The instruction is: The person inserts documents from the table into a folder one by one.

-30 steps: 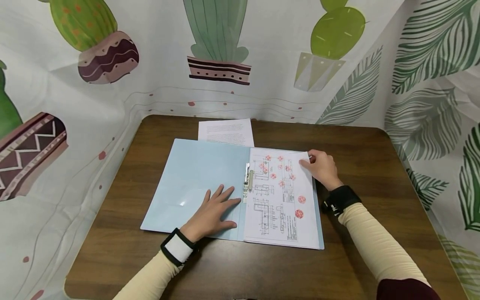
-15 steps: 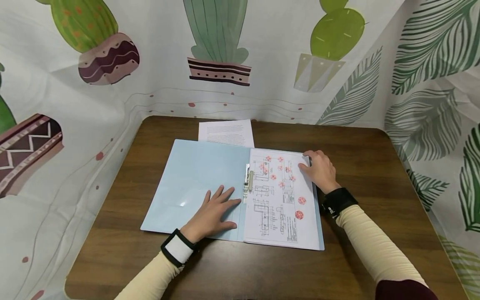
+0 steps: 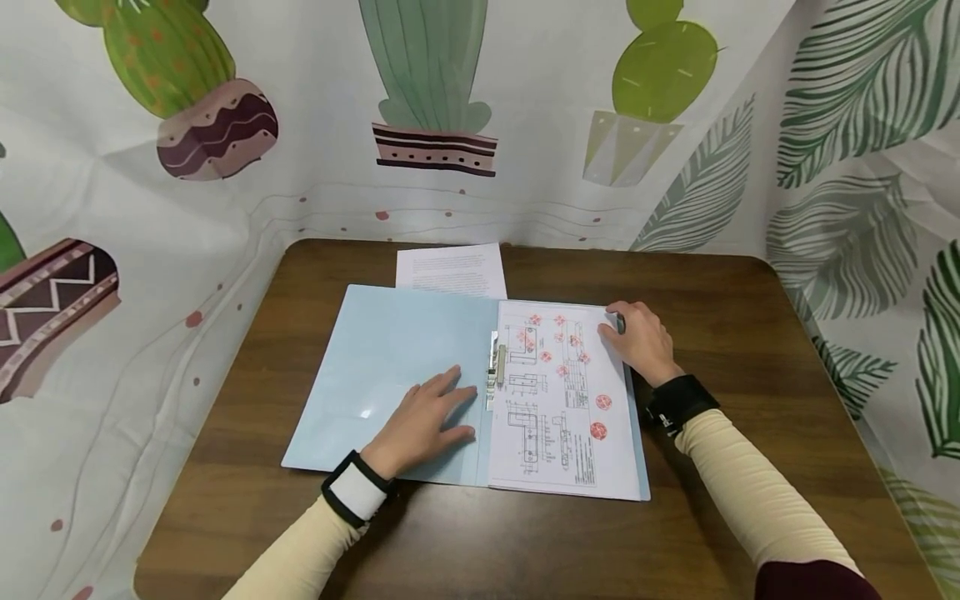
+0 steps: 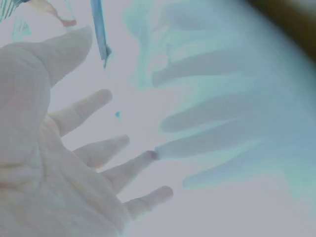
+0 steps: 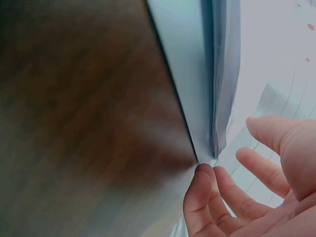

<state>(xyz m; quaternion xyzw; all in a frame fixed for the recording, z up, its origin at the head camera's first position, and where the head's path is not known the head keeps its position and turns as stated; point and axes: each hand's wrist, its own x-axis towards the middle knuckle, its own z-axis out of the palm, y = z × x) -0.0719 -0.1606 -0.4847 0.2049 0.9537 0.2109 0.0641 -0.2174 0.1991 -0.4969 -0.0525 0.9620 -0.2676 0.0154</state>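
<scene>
A light blue folder (image 3: 390, 342) lies spread on the table, its metal clip (image 3: 497, 367) near the spine. On its right side is a stack of sheets topped by a technical drawing (image 3: 555, 392) with red stamps. My left hand (image 3: 420, 421) is over the bare left cover, fingers spread; the left wrist view shows its palm (image 4: 74, 163) and its dark reflection or shadow on the cover. My right hand (image 3: 641, 337) is at the stack's far right corner. In the right wrist view its fingertips touch the corner of the folder (image 5: 185, 74), with the thumb apart.
A printed text sheet (image 3: 453, 271) lies behind the folder, partly covered by it. The brown wooden table (image 3: 525, 542) has rounded corners. A curtain with cactus and leaf prints (image 3: 540, 200) hangs along its back.
My right thumb and finger have moved apart at the sheet corner, where they were close together. My left hand has shifted slightly, its fingers drawing a little closer. The view tilts slightly.
</scene>
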